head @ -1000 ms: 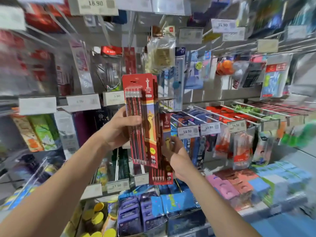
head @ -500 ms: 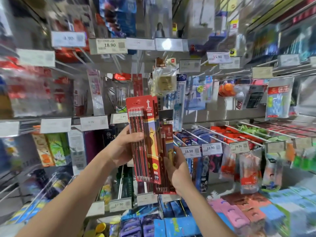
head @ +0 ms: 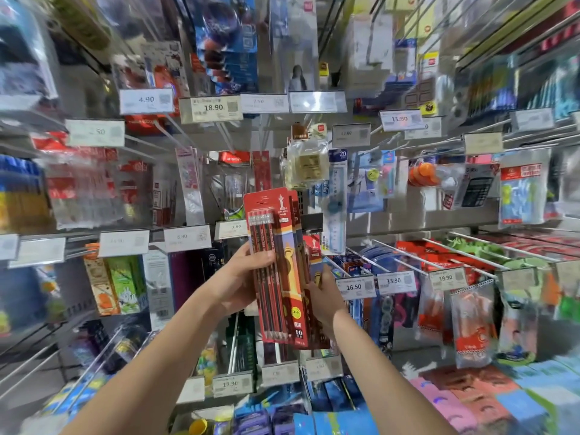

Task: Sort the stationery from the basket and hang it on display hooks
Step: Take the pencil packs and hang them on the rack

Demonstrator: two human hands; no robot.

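I hold a stack of red pencil packs (head: 284,265) upright in front of the display wall. My left hand (head: 237,277) grips the stack's left edge, fingers wrapped over the front pack. My right hand (head: 323,298) holds the stack from the right and behind; part of it is hidden by the packs. Another red pencil pack (head: 262,171) hangs on a display hook straight above the stack. The basket is out of view.
Rows of hooks with price tags (head: 213,108) carry packed stationery all over the wall. Long white hooks (head: 405,262) jut out to the right at hand height. Boxed goods (head: 464,400) fill the shelf below.
The view has tilted upward, so higher rows of hooks show. Both hands keep their grip on the pencil packs, which stay at about the same spot before the wall.
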